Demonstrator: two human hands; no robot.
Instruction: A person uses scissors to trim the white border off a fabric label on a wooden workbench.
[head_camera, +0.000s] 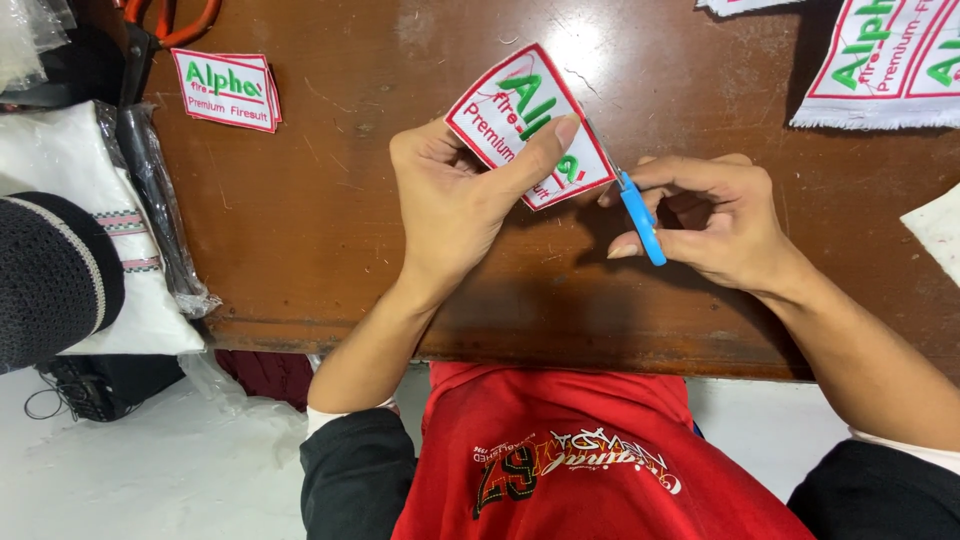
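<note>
Fingers of the left hand (450, 200) are pinching a white patch (528, 125) with a red border, thumb pressing across its face, holding it tilted above the brown table (330, 200). Right hand (715, 220) is closing around blue-handled snips (640, 215), their blades meeting the patch's lower right edge. More patches (226, 89) are lying well apart at the left, and an uncut strip (890, 65) is lying at the upper right.

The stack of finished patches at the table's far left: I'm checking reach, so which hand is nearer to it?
Left. The left hand is right of the stack; the right hand lies farther right.
</note>
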